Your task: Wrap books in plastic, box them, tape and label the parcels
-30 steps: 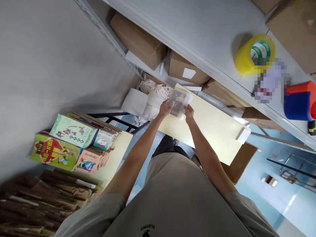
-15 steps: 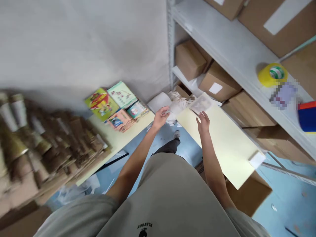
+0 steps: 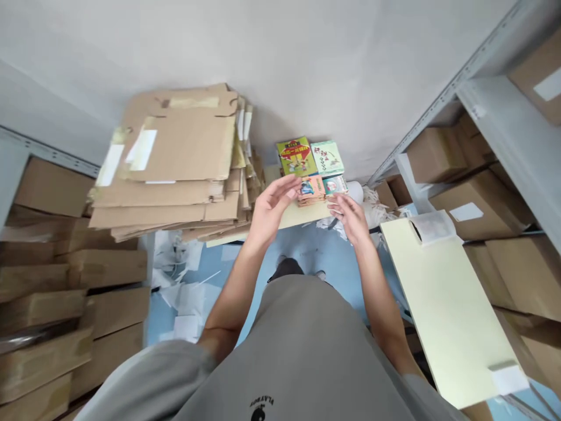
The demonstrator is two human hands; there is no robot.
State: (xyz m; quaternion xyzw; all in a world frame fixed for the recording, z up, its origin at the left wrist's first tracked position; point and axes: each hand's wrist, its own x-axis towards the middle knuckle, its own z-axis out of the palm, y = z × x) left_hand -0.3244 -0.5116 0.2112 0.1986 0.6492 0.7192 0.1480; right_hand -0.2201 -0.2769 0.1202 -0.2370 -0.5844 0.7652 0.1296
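Observation:
Both my hands are raised in front of me, empty, with fingers spread. My left hand (image 3: 270, 206) hovers just left of a small stack of colourful booklets (image 3: 312, 190); my right hand (image 3: 350, 215) hovers just right of that stack. Behind it lie a yellow-red booklet (image 3: 293, 156) and a pale green booklet (image 3: 327, 158), all on a pale yellow table (image 3: 289, 217) by the wall. A clear plastic-wrapped packet (image 3: 433, 226) rests on the far end of a second pale yellow board (image 3: 451, 304) at my right.
A tall pile of flattened cardboard (image 3: 175, 169) sits left of the booklets. Cardboard boxes (image 3: 52, 292) fill the left side. Grey metal shelving (image 3: 504, 117) with more boxes stands at the right. Paper scraps litter the blue floor (image 3: 193, 286).
My hands let go of the clear-wrapped packet, now lying on the right board. The view swung left, and both hands moved over to the booklet stack.

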